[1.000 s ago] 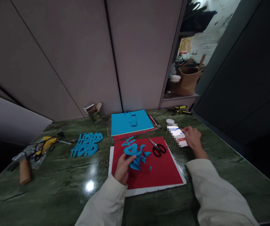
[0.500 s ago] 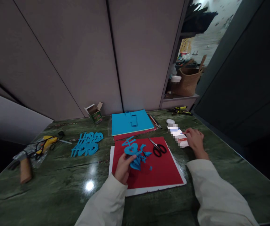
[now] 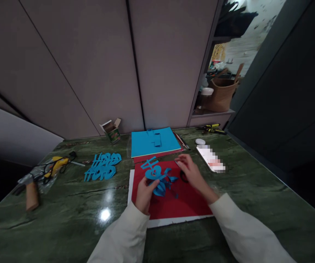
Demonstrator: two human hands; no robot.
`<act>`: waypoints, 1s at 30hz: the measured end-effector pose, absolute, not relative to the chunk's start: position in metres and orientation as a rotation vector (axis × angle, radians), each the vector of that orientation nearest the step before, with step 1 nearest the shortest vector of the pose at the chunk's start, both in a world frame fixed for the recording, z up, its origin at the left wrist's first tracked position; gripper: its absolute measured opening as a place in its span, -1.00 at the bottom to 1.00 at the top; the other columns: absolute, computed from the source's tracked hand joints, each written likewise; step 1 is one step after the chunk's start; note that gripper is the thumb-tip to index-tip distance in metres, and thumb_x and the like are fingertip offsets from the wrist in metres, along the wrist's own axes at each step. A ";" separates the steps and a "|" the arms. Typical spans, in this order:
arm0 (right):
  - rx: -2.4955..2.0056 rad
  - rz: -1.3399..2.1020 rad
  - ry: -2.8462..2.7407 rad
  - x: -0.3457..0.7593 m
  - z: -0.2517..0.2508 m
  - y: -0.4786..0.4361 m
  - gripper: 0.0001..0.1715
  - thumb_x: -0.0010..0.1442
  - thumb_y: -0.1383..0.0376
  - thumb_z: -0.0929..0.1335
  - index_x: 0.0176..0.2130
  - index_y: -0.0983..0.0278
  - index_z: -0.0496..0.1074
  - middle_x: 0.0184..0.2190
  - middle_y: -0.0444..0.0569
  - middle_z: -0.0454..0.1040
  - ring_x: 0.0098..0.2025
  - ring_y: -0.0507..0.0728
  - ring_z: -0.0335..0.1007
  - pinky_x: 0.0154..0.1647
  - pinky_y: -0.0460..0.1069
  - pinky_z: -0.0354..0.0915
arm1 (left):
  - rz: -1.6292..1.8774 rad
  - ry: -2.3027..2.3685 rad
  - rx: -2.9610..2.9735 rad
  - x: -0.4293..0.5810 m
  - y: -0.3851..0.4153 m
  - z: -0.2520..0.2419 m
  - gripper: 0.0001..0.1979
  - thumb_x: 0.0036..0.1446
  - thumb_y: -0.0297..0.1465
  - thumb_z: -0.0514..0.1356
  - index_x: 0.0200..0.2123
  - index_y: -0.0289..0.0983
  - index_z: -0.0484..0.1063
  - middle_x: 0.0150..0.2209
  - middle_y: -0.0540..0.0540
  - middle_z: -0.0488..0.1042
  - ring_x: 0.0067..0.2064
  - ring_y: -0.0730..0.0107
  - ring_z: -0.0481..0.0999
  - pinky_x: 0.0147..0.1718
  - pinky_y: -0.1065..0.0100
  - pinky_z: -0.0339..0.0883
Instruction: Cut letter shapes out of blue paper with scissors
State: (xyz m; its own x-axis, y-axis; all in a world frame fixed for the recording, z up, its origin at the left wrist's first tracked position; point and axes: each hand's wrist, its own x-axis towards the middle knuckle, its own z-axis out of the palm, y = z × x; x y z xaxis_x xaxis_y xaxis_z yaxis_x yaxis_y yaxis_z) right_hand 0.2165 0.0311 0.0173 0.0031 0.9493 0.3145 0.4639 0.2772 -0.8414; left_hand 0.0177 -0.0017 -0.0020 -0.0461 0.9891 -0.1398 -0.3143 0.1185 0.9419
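Observation:
My left hand (image 3: 144, 193) pinches a blue paper cutout (image 3: 153, 172) shaped like joined letters, held tilted above a red sheet (image 3: 184, 204). Curled blue paper scraps (image 3: 161, 188) lie close by its fingers, partly overlapping the cutout. Over the right part of the red sheet, my right hand (image 3: 190, 171) reaches leftward, fingers bent and a little apart, with nothing visible in them. Beneath it are scissors, mostly hidden, with a black handle loop (image 3: 184, 176) showing. Whether the fingers touch the scissors is unclear.
Blue lettered cutouts (image 3: 102, 171) lie to the left, beyond them a wooden-handled tool (image 3: 32, 196) and a yellow glue gun (image 3: 55, 165). Blue sheets (image 3: 143, 144) and a small open box (image 3: 113, 134) are at the back. A phone (image 3: 209, 157) and pliers (image 3: 213, 129) lie right.
My right hand has left the phone and moved left over the scissors, covering most of them. My left hand keeps the blue cutout in nearly the same place.

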 end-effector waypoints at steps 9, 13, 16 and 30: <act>-1.145 1.127 -1.571 0.144 0.016 -0.032 -0.30 0.01 0.33 0.33 0.10 0.18 0.03 0.08 0.03 0.15 0.08 0.16 0.11 0.07 0.09 0.07 | 1.299 1.172 1.056 0.018 -0.004 -0.001 -0.67 -0.20 -0.37 0.28 -0.29 -0.35 0.42 -0.32 -0.16 0.51 -0.29 0.26 0.47 -0.30 0.30 0.33; -1.129 1.223 -1.387 0.152 -0.002 -0.011 -0.42 0.02 0.31 0.32 0.04 0.20 0.11 -0.12 0.00 0.35 -0.16 0.12 0.32 -0.20 0.01 0.28 | 1.302 1.079 0.954 0.018 -0.001 -0.005 -0.67 -0.21 -0.37 0.29 -0.29 -0.35 0.42 -0.30 -0.17 0.51 -0.28 0.25 0.48 -0.28 0.27 0.34; -1.073 1.356 -1.390 0.158 -0.008 0.000 -0.74 0.00 0.24 0.34 -0.25 0.29 0.34 -0.37 -0.08 0.41 -0.33 0.08 0.34 -0.33 -0.05 0.28 | 1.297 1.063 0.907 0.019 -0.001 -0.005 -0.66 -0.24 -0.39 0.31 -0.30 -0.37 0.42 -0.32 -0.17 0.51 -0.29 0.26 0.48 -0.28 0.27 0.34; -1.133 1.179 -1.375 0.164 -0.001 0.003 -0.77 0.01 0.19 0.34 -0.52 0.30 0.29 -0.58 -0.18 0.29 -0.50 0.01 0.20 -0.47 -0.12 0.16 | 1.133 0.822 0.761 0.024 -0.010 0.012 -0.62 -0.23 -0.46 0.31 -0.23 -0.31 0.40 -0.24 -0.14 0.47 -0.23 0.34 0.44 -0.25 0.36 0.29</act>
State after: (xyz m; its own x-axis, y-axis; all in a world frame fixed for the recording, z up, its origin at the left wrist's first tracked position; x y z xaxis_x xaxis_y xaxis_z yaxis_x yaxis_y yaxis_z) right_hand 0.1645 0.0035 -0.0005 -0.1042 0.9901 0.0938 0.0579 0.1002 -0.9933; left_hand 0.0238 -0.0101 0.0124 0.2108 0.9629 -0.1683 -0.4590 0.2495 0.8527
